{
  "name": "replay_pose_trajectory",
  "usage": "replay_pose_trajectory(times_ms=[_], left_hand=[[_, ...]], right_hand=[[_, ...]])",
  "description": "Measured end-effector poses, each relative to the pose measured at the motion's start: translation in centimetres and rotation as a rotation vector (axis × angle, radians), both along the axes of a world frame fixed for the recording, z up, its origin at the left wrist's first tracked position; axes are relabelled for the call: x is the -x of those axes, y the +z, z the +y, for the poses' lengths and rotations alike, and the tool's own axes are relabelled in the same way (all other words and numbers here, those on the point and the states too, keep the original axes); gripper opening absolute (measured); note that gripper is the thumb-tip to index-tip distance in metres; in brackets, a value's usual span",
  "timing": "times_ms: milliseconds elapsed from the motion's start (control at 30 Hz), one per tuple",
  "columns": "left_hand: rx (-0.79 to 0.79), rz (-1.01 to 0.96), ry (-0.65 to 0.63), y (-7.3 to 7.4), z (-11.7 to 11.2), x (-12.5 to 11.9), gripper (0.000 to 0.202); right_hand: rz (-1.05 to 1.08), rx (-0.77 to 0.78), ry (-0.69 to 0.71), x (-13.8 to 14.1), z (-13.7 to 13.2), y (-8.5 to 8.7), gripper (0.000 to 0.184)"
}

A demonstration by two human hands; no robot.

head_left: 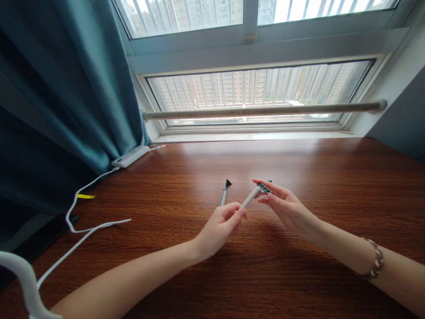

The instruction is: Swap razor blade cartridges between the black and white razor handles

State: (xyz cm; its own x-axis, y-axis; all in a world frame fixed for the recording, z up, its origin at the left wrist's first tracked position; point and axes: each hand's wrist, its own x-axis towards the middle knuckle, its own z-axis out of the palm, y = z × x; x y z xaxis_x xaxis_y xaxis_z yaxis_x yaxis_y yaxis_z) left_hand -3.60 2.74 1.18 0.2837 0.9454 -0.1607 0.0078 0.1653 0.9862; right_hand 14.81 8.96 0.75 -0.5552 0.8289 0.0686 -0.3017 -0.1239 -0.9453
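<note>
My left hand (219, 228) is closed around the white handle of a small brush (250, 197), which looks like a toothbrush and has dark bristles at its tip. Between the thumb and fingers of my right hand (289, 207) is a small black rectangular razor head (264, 188) with a ribbed face. The brush tip is right at the razor head; whether the bristles touch it is hard to tell. Just beyond my left hand lies a silver and black razor handle (224, 195) on the table, its lower end hidden by my fingers.
The brown wooden table (179, 177) reaches to the window. A white power bank or similar device (131, 157) with a white cable (86, 178) sits at the back left by the blue curtain (99, 88). A curved white stand (25, 274) is at the lower left.
</note>
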Motion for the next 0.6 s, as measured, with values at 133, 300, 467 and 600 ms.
replay_pose_trajectory(times_ms=[133, 300, 467, 600], left_hand=[[-0.011, 0.011, 0.006, 0.07, -0.01, -0.07, 0.027], [-0.030, 0.023, 0.019, -0.04, 0.03, -0.08, 0.026], [-0.076, 0.003, 0.014, -0.03, -0.06, -0.06, 0.025], [-0.088, 0.093, 0.022, 0.02, -0.03, -0.03, 0.028]], right_hand=[[0.024, 0.003, 0.041, 0.00, -0.27, 0.19, 0.036], [-0.016, 0.006, 0.080, 0.12, -0.60, 0.13, 0.038], [-0.085, -0.055, 0.132, 0.36, -0.65, -0.29, 0.040], [-0.148, -0.119, 0.019, 0.25, -0.36, 0.09, 0.040]])
